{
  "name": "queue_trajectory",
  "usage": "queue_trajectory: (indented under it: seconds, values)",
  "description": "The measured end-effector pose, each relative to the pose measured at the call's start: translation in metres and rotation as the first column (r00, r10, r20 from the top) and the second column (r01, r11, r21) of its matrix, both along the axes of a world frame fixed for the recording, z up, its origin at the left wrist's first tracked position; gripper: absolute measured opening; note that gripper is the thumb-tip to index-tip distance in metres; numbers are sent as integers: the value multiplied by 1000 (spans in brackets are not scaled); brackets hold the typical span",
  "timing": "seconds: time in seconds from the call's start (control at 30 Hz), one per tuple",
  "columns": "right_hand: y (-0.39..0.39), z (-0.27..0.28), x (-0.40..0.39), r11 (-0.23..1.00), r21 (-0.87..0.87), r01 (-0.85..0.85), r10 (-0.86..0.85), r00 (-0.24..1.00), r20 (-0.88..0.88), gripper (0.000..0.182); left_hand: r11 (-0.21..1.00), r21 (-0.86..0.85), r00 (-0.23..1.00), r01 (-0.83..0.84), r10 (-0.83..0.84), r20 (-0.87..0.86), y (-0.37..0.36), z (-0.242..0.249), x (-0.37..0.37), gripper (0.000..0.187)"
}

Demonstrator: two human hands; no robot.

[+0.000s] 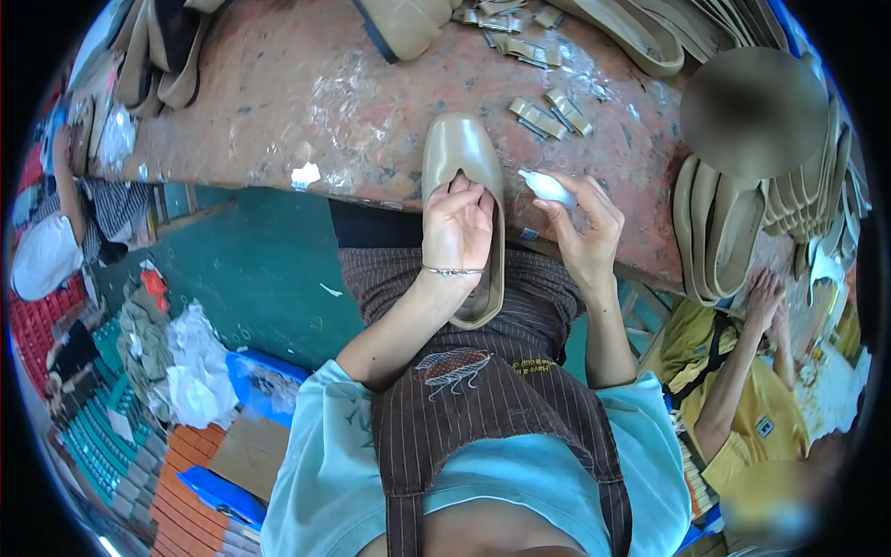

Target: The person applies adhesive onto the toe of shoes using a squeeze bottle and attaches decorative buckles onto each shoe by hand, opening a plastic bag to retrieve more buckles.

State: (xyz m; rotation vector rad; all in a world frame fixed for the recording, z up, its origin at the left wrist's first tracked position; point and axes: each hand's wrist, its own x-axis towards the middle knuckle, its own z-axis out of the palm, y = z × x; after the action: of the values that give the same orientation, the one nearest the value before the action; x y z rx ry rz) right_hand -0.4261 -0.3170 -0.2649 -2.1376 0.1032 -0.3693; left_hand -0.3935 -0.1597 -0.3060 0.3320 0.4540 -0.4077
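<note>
A tan square-toed shoe (459,144) lies at the table's front edge, its toe on the table and its heel end over my apron. My left hand (457,227) is palm up inside the shoe's opening, fingers curled at the front of it and closed on the upper. Right of the shoe, my right hand (587,223) grips a small white bottle (551,189) with its nozzle pointing to the upper left. Several tan bows (552,116) lie beyond the bottle on the worn reddish table (371,121).
Stacked tan shoes (733,223) stand at the right, near a co-worker in yellow (761,408) whose hands rest by the table edge. More shoes (172,56) lie at the back left. Another person (56,241) is at the far left. A blue crate (264,381) sits below.
</note>
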Motion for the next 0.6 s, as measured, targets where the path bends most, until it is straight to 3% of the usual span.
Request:
queue_trajectory:
  seconds: [0.33,0.6]
  values:
    - [11,9,32,938,-303,-169,175,985,-6,22,998,-61,1000,18,-18,-2,-2,9,5,46]
    - [16,13,43,896,-398,-195,199,980,-32,18,997,-76,999,16,-13,38,-4,9,6,46]
